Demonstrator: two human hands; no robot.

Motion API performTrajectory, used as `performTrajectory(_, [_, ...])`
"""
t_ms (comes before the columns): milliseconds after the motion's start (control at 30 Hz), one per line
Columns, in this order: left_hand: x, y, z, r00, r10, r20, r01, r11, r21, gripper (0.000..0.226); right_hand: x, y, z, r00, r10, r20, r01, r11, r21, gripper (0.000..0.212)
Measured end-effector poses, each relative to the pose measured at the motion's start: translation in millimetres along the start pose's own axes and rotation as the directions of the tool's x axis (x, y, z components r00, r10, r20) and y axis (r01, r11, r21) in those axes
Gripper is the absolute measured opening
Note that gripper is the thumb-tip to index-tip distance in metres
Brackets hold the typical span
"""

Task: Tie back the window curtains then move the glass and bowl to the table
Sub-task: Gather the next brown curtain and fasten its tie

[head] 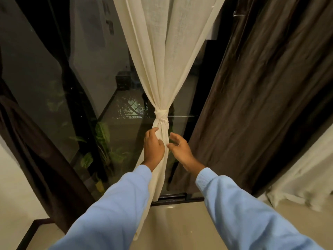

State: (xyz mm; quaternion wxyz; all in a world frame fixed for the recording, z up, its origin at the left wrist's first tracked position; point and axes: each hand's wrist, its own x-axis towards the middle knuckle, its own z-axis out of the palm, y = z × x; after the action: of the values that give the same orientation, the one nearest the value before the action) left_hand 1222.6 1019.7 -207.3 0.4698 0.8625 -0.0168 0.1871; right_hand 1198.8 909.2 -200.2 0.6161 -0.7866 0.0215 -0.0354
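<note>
Nearest, two arms in light blue sleeves reach forward over a pale beige floor. A little farther, the left hand holds the thin cream cloth curtain. Its fingers curl round the left side of the bunched cloth and its thumb lies on the front. The right hand is just beside the right side of the bunch. Its fingers are spread and softly bent, and it holds nothing. Just above both hands the curtain is pulled tight into a knot. It hangs in the middle, wide at the top and thin at the bottom. On the right hangs a thick dark brown curtain. Behind it all is the big dark glass window, with green leafy plants showing low on the left.
</note>
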Motion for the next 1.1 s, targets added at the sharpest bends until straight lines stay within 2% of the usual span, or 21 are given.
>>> performTrajectory(133, [-17.2,-0.2,17.5,0.989,0.038,0.141,-0.026,0.996,-0.087,0.032,-2.9,14.7,-12.9,1.000,-0.019,0.010,0.019,0.998,-0.065,0.046])
performTrajectory(400, [-38.1,35.6,61.2,0.957,0.102,0.271,-0.083,0.993,-0.083,0.030,-17.1,38.5,-76.4,0.998,-0.054,-0.009,0.055,0.998,0.041,0.032])
performTrajectory(600, [-72.3,92.5,127.4,0.949,0.149,0.279,-0.128,0.988,-0.091,0.030,-28.1,57.7,-168.6,0.997,-0.061,-0.036,0.064,0.994,0.087,0.034])
performTrajectory(867, [-98.6,179.7,200.2,0.945,0.201,0.258,-0.171,0.976,-0.134,0.032,-30.9,64.7,-289.5,0.991,-0.125,-0.047,0.126,0.992,0.029,0.034])
performTrajectory(1100, [-56.5,245.8,224.3,0.936,0.294,0.193,-0.280,0.955,-0.097,0.035,8.6,25.4,-353.6,0.969,-0.241,-0.054,0.242,0.970,0.010,0.034])
